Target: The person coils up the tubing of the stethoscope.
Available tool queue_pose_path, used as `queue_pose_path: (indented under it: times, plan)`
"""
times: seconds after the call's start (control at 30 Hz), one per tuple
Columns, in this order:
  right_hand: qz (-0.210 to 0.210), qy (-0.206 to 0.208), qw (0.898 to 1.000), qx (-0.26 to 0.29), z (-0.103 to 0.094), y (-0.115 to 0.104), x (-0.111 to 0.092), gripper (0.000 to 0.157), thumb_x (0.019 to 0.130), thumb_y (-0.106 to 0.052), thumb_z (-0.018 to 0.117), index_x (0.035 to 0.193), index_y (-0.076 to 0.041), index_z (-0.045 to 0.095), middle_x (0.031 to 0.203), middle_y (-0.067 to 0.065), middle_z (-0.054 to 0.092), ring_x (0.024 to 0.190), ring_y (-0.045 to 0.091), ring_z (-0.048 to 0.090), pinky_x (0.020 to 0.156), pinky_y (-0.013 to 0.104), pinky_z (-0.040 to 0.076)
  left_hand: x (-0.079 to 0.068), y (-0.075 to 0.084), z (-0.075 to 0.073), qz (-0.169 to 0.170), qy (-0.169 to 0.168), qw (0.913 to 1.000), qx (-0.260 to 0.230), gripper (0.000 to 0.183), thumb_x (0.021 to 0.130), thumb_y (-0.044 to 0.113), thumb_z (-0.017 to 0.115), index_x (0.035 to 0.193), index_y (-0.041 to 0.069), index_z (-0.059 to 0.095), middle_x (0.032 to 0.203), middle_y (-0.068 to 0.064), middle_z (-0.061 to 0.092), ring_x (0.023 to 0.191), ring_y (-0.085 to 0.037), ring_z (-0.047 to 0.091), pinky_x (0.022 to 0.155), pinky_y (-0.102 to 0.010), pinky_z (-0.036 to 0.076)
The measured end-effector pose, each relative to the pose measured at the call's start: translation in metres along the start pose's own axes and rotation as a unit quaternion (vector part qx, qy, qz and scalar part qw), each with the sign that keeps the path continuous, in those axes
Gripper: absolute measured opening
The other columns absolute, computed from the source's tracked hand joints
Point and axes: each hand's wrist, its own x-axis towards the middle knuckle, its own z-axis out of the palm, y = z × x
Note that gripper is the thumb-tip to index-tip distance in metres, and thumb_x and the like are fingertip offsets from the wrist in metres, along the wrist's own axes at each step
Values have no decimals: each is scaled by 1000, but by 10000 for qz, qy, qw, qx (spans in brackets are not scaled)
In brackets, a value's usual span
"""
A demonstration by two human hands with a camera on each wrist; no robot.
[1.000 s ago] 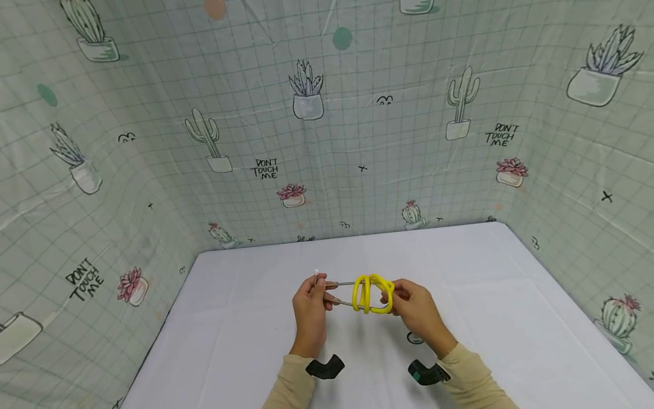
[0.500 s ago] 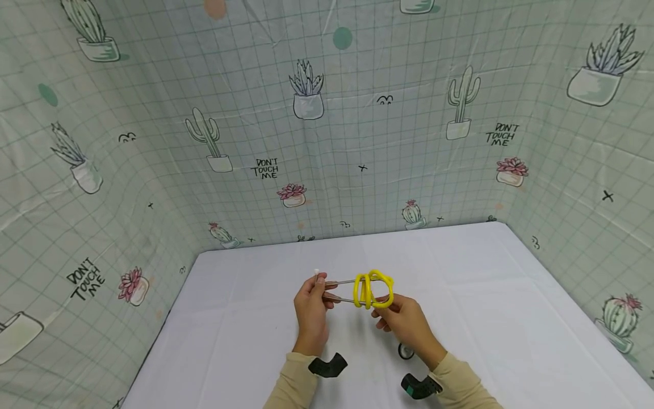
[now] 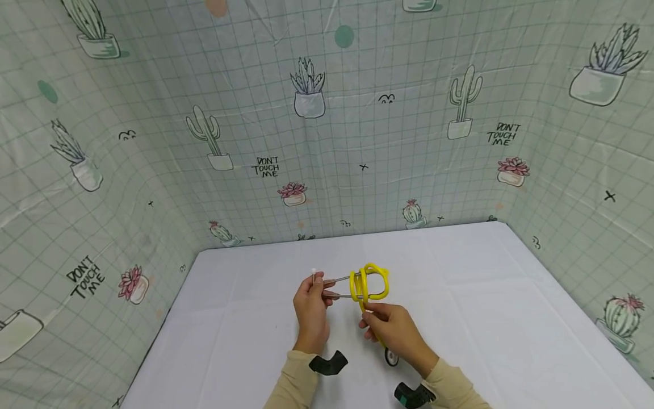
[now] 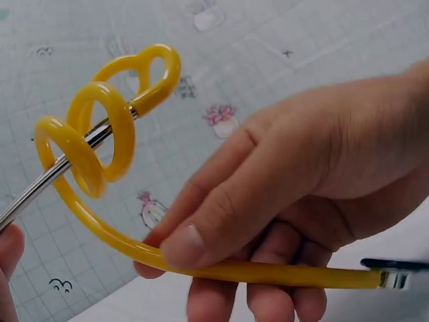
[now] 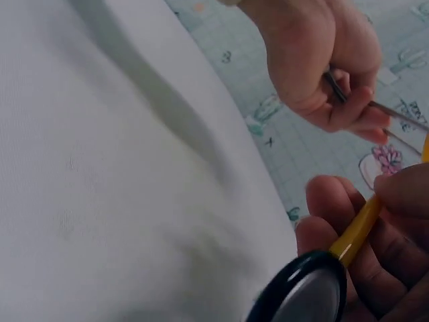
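A stethoscope with yellow tubing (image 3: pixel 353 287) is held above the table. Its metal ear tubes (image 3: pixel 341 296) run into my left hand (image 3: pixel 310 312), which grips them near the white ear tip (image 3: pixel 314 271). Loops of tubing wind round these metal tubes, plain in the left wrist view, where one coil (image 4: pixel 120 137) circles a shaft. Below the coils, my right hand (image 3: pixel 401 329) pinches the free length of tubing (image 4: pixel 127 247) between thumb and fingers. The round chest piece (image 3: pixel 392 357) hangs from that length under my right palm; in the right wrist view its dark rim (image 5: pixel 268 292) shows large.
A white cloth covers the table (image 3: pixel 245 341). Around its back and sides hangs a curtain (image 3: pixel 337 130) printed with cacti. Each wrist wears a black strap (image 3: pixel 328 363) over a beige sleeve (image 3: pixel 293 378).
My right hand has gone from the loop at the right end down and leftward to the tubing's free length. The chest piece shifted left and down with it. My left hand stays nearly still.
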Motion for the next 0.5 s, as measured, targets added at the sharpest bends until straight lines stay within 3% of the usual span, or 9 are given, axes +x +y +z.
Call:
queue_pose_path:
  times: [0.13, 0.27, 0.37, 0.5]
  plan:
    - [-76, -204, 9998, 44, 2, -3, -2, 44, 99, -13, 64, 133, 13, 56, 88, 17, 73, 64, 20, 66, 57, 28, 56, 0, -2, 3, 127, 94, 9998, 150, 22, 106, 11, 51, 119, -3, 60, 96, -14, 72, 64, -16, 65, 59, -20, 49]
    - [-17, -87, 9999, 75, 7, -3, -4, 41, 98, -10, 64, 133, 9, 53, 88, 18, 74, 61, 21, 66, 55, 29, 56, 1, -6, 4, 211, 115, 9995, 201, 21, 106, 11, 51, 118, -5, 59, 96, -15, 71, 64, -15, 65, 57, -20, 50]
    - [-87, -49, 9998, 171, 9, -2, -6, 31, 98, -9, 64, 123, 5, 51, 88, 21, 73, 59, 21, 66, 55, 30, 56, 1, -8, 3, 292, 116, 9992, 256, 21, 106, 10, 52, 118, -6, 58, 96, -16, 71, 64, -15, 65, 57, -21, 50]
    - [-515, -228, 9979, 313, 9, -3, -9, 21, 100, -11, 63, 111, 6, 56, 92, 25, 72, 61, 19, 66, 57, 31, 57, 1, -9, 6, 401, 169, 9981, 430, 21, 105, 9, 52, 118, -7, 58, 96, -17, 71, 64, -15, 66, 56, -21, 50]
